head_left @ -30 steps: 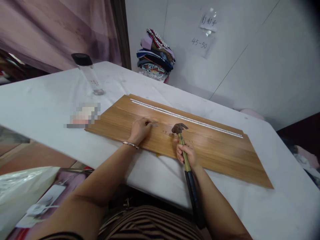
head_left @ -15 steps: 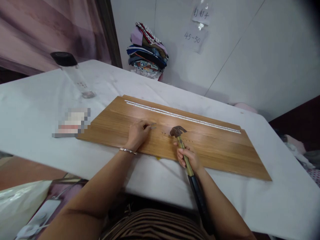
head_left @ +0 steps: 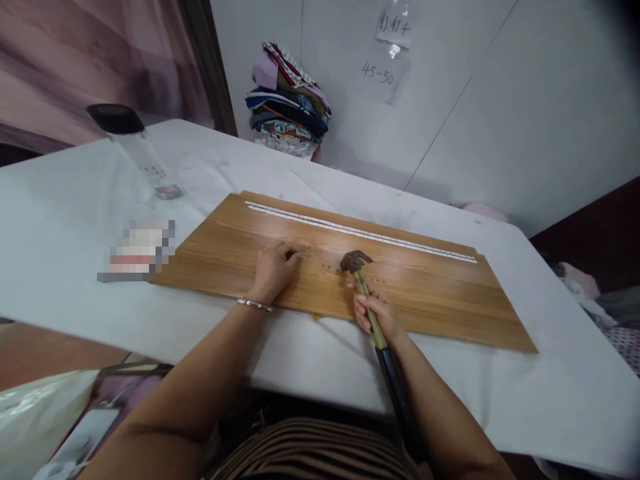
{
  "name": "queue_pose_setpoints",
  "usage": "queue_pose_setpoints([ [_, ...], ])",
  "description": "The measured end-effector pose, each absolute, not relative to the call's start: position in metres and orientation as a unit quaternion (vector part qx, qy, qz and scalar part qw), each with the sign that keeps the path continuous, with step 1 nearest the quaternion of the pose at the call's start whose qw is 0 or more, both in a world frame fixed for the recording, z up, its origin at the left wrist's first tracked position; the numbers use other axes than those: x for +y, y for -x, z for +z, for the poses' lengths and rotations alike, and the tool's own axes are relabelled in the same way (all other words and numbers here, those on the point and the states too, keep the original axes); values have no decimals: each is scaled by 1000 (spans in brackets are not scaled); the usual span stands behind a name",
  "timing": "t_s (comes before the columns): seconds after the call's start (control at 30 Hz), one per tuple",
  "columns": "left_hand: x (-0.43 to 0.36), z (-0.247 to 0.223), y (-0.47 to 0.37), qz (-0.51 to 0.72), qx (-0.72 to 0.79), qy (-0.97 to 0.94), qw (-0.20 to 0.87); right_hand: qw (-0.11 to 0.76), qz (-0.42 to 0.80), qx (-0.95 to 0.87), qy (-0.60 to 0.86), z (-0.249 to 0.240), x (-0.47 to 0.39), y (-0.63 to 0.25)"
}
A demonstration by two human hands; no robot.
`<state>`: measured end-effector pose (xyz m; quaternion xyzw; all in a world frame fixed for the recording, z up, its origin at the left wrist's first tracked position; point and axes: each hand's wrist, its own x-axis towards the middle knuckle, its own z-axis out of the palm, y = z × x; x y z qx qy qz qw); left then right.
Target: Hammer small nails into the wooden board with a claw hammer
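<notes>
A wide wooden board (head_left: 450,300) lies on the white table, with two white measuring strips (head_left: 360,231) along its far side. My left hand (head_left: 275,267) rests over the board's left half, its fingers pinching thin metal nails (head_left: 304,253) that point right. My right hand (head_left: 373,310) is wrapped round the neck of a claw hammer (head_left: 356,261). The rusty head is over the board's middle, and the black grip runs back along my forearm. Small dark marks (head_left: 377,281) dot the board on both sides of the hammer head.
A clear bottle with a black lid (head_left: 150,163) stands at the back left. A blurred-out box (head_left: 137,250) touches or nearly touches the board's left end. Folded clothes (head_left: 290,100) are stacked by the wall. A power strip (head_left: 83,437) is at the lower left.
The view has shifted slightly, so the board, bottle and clothes appear a little further left. Both hands keep their hold, with no clear movement over the board.
</notes>
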<state>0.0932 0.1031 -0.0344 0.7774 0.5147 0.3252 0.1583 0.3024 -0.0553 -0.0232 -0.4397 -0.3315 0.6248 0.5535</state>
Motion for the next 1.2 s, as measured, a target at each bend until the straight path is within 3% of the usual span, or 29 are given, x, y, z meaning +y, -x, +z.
queue_pose_setpoints([
  [1.2,103,-34,-92,319,524,-767,187,559,629,-328,431,-25,-55,-302],
])
